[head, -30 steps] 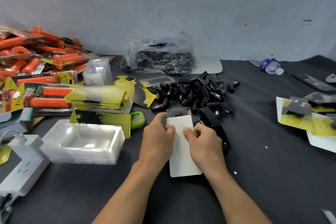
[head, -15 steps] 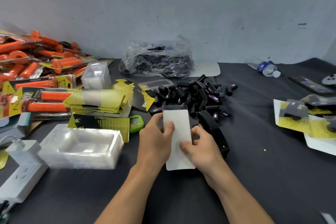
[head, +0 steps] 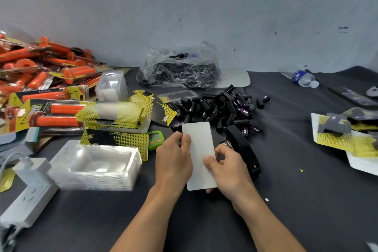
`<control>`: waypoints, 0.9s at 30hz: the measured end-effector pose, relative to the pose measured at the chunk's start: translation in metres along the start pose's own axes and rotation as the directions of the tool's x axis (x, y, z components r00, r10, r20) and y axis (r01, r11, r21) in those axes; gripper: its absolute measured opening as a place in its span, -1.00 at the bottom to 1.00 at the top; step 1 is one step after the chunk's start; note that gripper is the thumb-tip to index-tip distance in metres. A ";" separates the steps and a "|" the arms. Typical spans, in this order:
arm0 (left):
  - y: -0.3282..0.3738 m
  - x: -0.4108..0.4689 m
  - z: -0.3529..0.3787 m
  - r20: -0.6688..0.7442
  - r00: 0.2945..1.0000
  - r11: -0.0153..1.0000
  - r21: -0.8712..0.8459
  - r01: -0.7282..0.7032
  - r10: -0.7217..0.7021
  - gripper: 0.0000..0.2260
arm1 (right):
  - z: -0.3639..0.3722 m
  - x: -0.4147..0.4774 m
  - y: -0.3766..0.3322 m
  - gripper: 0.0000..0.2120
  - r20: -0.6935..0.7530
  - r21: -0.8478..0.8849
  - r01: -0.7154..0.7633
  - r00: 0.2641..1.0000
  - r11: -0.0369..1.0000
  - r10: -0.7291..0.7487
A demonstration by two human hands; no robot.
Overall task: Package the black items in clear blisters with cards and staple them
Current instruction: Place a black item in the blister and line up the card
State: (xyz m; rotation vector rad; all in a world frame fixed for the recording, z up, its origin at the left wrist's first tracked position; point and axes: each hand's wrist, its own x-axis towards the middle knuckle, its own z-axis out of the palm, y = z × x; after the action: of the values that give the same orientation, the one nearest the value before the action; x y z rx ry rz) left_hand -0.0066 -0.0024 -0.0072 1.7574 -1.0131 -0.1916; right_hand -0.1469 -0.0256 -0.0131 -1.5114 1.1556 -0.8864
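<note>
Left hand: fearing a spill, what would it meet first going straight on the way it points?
Probably the nearest black items, just beyond the left hand gripping the white card; its height is unclear, so it might pass over them.

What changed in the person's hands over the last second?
The white card slid away from the person, covering the clear blister end that showed above it. The right hand moved from the card's top down its right edge. The left hand still pinches the left edge; the stapler and black items stayed put.
</note>
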 end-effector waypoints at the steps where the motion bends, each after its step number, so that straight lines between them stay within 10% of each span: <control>1: 0.000 0.000 0.000 0.000 1.000 1.000 -0.010 0.001 -0.001 -0.63 | 0.000 0.000 0.001 -0.73 -0.005 -0.012 0.007 1.000 1.000 -0.007; 11: 0.011 0.002 -0.016 0.525 0.850 0.895 -0.356 0.269 -0.046 -0.97 | -0.001 0.004 0.005 -0.72 -0.272 -0.025 0.063 0.960 0.998 -0.067; 20: 0.015 0.000 -0.020 0.552 0.834 0.810 -0.483 0.333 -0.013 -0.64 | 0.002 0.004 0.003 -0.78 -0.139 0.238 0.003 0.990 0.971 0.031; 27: 0.018 0.000 -0.023 0.528 0.849 0.841 -0.467 0.275 0.016 -0.90 | 0.002 0.004 0.002 -0.77 -0.155 0.295 -0.025 0.985 0.955 0.074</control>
State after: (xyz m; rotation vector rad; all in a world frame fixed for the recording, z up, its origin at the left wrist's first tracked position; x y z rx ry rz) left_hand -0.0036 0.0116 0.0181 1.2741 -1.0723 -0.9906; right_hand -0.1445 -0.0289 -0.0157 -1.1812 1.1184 -1.1119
